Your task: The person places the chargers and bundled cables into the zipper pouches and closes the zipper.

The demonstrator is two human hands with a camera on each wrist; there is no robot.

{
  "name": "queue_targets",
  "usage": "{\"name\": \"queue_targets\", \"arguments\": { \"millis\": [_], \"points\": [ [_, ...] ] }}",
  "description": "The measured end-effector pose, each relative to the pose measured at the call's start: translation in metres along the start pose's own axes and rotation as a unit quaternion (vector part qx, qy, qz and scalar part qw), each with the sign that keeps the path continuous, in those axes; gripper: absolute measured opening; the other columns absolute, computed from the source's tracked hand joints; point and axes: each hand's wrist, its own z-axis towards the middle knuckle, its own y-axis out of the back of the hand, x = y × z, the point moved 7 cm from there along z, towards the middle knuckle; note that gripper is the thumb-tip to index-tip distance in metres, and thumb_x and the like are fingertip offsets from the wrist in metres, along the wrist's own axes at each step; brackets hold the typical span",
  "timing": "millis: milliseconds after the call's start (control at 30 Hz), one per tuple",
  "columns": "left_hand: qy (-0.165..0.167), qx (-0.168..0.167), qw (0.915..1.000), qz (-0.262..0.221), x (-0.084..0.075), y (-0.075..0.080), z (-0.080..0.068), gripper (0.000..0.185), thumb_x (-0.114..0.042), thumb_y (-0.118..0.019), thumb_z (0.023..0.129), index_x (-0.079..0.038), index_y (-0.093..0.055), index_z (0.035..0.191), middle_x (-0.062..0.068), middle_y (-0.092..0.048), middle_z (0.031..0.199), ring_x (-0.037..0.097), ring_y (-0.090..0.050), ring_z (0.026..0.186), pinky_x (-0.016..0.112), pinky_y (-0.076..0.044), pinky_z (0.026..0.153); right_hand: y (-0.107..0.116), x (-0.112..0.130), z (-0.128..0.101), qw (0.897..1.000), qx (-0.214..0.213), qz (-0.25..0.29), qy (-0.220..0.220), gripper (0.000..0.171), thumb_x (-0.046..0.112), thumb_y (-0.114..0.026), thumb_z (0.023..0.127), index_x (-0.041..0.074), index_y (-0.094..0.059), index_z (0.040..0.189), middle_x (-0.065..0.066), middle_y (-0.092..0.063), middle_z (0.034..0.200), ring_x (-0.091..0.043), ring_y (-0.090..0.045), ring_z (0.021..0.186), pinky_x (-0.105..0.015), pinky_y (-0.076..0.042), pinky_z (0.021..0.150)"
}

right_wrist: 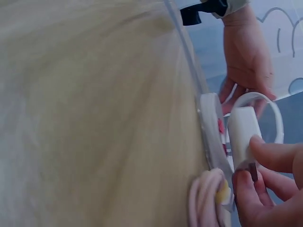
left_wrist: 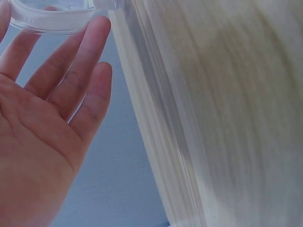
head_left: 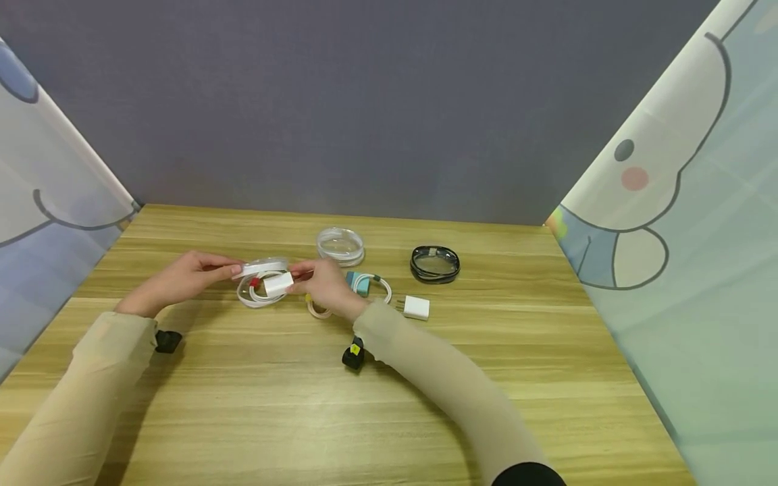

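Note:
My left hand (head_left: 185, 280) pinches a clear round lid (head_left: 263, 266) with a whitish rim between thumb and fingers, tilted above the table. Part of that lid also shows at the top of the left wrist view, by the fingertips of the left hand (left_wrist: 52, 109). Under it lies a coiled white cable (head_left: 250, 297) with a red tie, apparently in a clear round case. My right hand (head_left: 328, 287) holds a white charger plug (head_left: 279, 284) right over this coil. In the right wrist view, thumb and fingers grip the white plug (right_wrist: 244, 130) near its prongs.
A pinkish cable (head_left: 317, 312) with a yellow tie lies partly under the right hand. Beside it are a blue charger (head_left: 360, 283) and a white cable (head_left: 387, 290). Another white charger (head_left: 416, 308), a black coiled cable (head_left: 434, 264) and a clear round case (head_left: 340, 247) stand further off.

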Motion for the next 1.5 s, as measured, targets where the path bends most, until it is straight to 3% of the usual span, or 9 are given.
{"name": "queue_targets", "arguments": {
  "millis": [167,300,567,800,867,1000,1100,1267,1500],
  "points": [
    [0.006,-0.006,1.0,0.003,0.001,0.001,0.0,0.047,-0.038,-0.056,0.102,-0.001,-0.066,0.129,0.022,-0.064,0.127,0.038,-0.059,0.117,0.038,-0.051,0.089,-0.006,-0.002,0.003,0.999,-0.03,-0.029,-0.014,0.041,0.007,-0.084,0.08,0.007,-0.073,0.12,0.001,-0.073,0.101,-0.003,-0.063,0.083,-0.017,-0.052,0.07],
    [0.009,-0.002,1.0,-0.002,0.002,0.0,-0.001,0.048,-0.039,-0.056,0.102,-0.001,-0.066,0.13,0.022,-0.064,0.127,0.038,-0.059,0.117,0.038,-0.051,0.089,-0.005,-0.002,0.002,0.999,-0.036,-0.023,-0.022,0.043,0.006,-0.082,0.082,0.008,-0.071,0.123,0.002,-0.072,0.105,-0.005,-0.064,0.089,-0.016,-0.052,0.072],
    [-0.003,-0.013,0.9999,0.009,0.001,0.001,0.0,0.045,-0.036,-0.058,0.102,-0.001,-0.067,0.128,0.02,-0.065,0.125,0.036,-0.058,0.118,0.018,-0.047,0.082,0.007,0.001,-0.001,0.999,-0.041,0.002,0.012,0.03,-0.002,-0.076,0.086,0.002,-0.071,0.115,-0.005,-0.071,0.099,-0.009,-0.066,0.086,-0.018,-0.053,0.073],
    [-0.005,-0.015,0.9998,0.011,0.0,0.001,-0.001,0.044,-0.036,-0.059,0.101,-0.002,-0.068,0.127,0.019,-0.066,0.124,0.033,-0.058,0.117,0.016,-0.047,0.081,0.002,-0.003,-0.004,1.0,0.009,0.017,0.014,0.029,0.003,-0.072,0.091,0.006,-0.071,0.12,0.001,-0.073,0.104,-0.004,-0.066,0.088,-0.019,-0.053,0.077],
    [-0.004,-0.015,0.9998,0.01,-0.001,0.001,0.0,0.043,-0.036,-0.059,0.101,-0.002,-0.069,0.126,0.019,-0.066,0.124,0.023,-0.06,0.113,0.017,-0.047,0.081,-0.001,-0.005,-0.003,0.999,0.021,0.023,0.015,0.031,0.004,-0.071,0.092,0.007,-0.07,0.123,0.001,-0.073,0.109,-0.003,-0.066,0.092,-0.018,-0.053,0.079],
    [-0.003,-0.012,0.9999,0.008,-0.001,0.0,0.0,0.043,-0.036,-0.059,0.101,-0.002,-0.069,0.126,0.019,-0.066,0.124,0.024,-0.061,0.113,0.018,-0.048,0.082,-0.004,-0.003,-0.003,0.999,0.039,0.022,0.021,0.035,0.003,-0.069,0.093,0.005,-0.066,0.128,-0.003,-0.071,0.117,-0.006,-0.066,0.099,-0.016,-0.051,0.083],
    [0.001,-0.007,1.0,0.005,-0.002,-0.001,0.001,0.045,-0.038,-0.058,0.101,-0.002,-0.069,0.126,0.019,-0.066,0.125,0.036,-0.058,0.118,0.027,-0.05,0.086,-0.006,-0.001,-0.002,0.998,0.055,0.012,0.023,0.037,0.002,-0.068,0.094,0.003,-0.063,0.131,-0.005,-0.069,0.121,-0.009,-0.065,0.104,-0.015,-0.049,0.086],
    [0.007,-0.003,1.0,0.0,-0.002,-0.002,0.0,0.045,-0.04,-0.056,0.102,-0.003,-0.07,0.125,0.018,-0.066,0.125,0.036,-0.058,0.118,0.045,-0.049,0.091,-0.011,0.001,-0.001,0.997,0.075,-0.019,0.031,0.039,0.001,-0.066,0.094,0.003,-0.06,0.133,-0.006,-0.067,0.125,-0.013,-0.062,0.111,-0.016,-0.046,0.091],
    [0.01,0.0,0.9999,-0.004,-0.001,-0.003,-0.001,0.046,-0.039,-0.056,0.102,-0.003,-0.068,0.128,0.02,-0.065,0.127,0.036,-0.058,0.118,0.035,-0.051,0.087,-0.011,0.003,-0.003,0.996,0.084,-0.031,0.021,0.04,0.003,-0.065,0.096,0.005,-0.058,0.135,-0.003,-0.064,0.129,-0.014,-0.058,0.115,-0.018,-0.043,0.096]
  ]
}}
